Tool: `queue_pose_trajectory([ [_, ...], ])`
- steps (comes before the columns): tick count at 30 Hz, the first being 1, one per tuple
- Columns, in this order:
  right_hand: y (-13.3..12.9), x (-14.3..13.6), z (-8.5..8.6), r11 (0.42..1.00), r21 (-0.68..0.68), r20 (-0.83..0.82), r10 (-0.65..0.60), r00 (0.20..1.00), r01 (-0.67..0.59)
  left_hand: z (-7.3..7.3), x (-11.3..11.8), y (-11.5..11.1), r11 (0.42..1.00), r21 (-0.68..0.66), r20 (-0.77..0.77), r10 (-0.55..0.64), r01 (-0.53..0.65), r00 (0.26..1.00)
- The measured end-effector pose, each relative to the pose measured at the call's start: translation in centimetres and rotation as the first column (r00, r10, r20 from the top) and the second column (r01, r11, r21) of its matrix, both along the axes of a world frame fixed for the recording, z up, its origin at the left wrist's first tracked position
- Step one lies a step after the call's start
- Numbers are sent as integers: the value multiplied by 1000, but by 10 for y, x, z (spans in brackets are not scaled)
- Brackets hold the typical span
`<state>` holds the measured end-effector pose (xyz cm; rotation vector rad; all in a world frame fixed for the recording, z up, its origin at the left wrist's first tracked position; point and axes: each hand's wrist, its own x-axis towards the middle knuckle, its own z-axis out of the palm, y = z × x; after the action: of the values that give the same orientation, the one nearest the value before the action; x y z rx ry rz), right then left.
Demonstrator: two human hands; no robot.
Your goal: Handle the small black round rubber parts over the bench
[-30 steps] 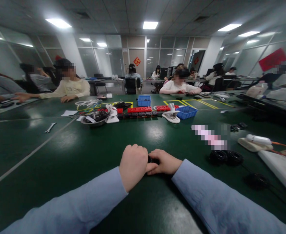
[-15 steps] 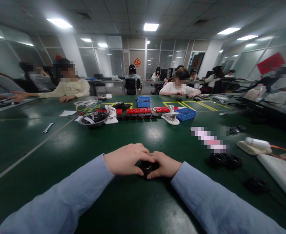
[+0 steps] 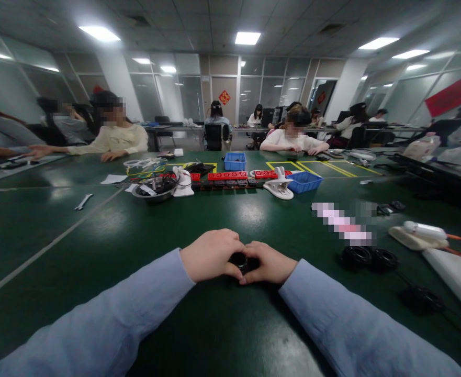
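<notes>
Both my hands are closed around a small black ring-shaped coil [image 3: 239,260] just above or on the green table. My left hand [image 3: 213,255] grips its left side, with fingers curled over the far edge and the thumb at the near side. Opposite it, my right hand [image 3: 271,263] holds the right side, its thumb close to the left thumb. The fingers of the two hands meet at the far side. Most of the coil is hidden by them; only its dark, glossy middle shows. Similar black coils [image 3: 356,256] lie to the right, one trailing a cord.
Red and black socket strips [image 3: 227,176], a white clip stand [image 3: 279,186], blue baskets [image 3: 304,181] and a metal bowl [image 3: 154,195] stand farther back. A wrench [image 3: 84,202] lies left. A white box [image 3: 456,277] and a power bank-like block [image 3: 414,238] are right. Co-workers sit around the table.
The view has shifted slightly, so things appear a little farther right. My left fingers have drawn back somewhat from over the coil; both hands stay around it.
</notes>
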<state>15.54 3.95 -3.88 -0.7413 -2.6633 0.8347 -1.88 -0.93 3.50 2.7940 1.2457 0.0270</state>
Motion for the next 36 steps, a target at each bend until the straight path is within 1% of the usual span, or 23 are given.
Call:
queue_pose_trajectory([
  [4,1,-1,-1,1000,7,-15,10,1000,-9,-4,11,-10,983,119,-61,149,-141,987],
  [7,0,-2,-1,1000,19,7,-14,1000,13,-7,19,-16,958,180,-98,243,-223,965],
  [11,-1,-3,-2,998,20,40,-56,998,55,-15,25,-19,915,261,-64,334,-307,940],
  [14,-2,-3,-2,998,31,40,-50,998,48,-22,26,-18,885,296,-14,380,-360,925],
  [16,-2,-3,-2,998,39,38,-49,998,47,-24,25,-17,883,294,-1,384,-367,923],
  [18,-2,-3,-1,998,38,36,-45,998,44,-23,23,-15,888,286,-8,379,-361,925],
  [20,-3,-3,0,999,33,32,-38,999,37,-19,18,-13,909,256,-26,347,-329,937],
  [21,-3,-2,1,999,30,29,-33,999,32,-16,14,-11,928,227,-29,311,-297,950],
  [23,-2,-2,1,1000,13,20,-22,1000,21,-9,5,-7,969,142,-2,203,-201,979],
  [25,-2,-1,1,1000,-13,1,-12,1000,12,-3,-5,-2,996,46,69,76,-80,995],
  [27,-1,0,0,1000,-26,-15,-2,1000,1,2,-14,3,998,-39,137,-43,49,990],
  [29,-1,1,0,1000,-19,-16,6,1000,-6,5,-18,7,984,-103,168,-129,148,977],
  [30,0,1,0,1000,-17,-9,12,1000,-12,5,-19,8,976,-127,167,-156,178,974],
  [32,1,1,-1,999,-20,9,32,999,-31,6,-18,9,967,-157,144,-181,203,973],
  [36,3,2,-1,997,-29,23,67,997,-66,5,-15,10,967,-167,117,-174,192,978],
])
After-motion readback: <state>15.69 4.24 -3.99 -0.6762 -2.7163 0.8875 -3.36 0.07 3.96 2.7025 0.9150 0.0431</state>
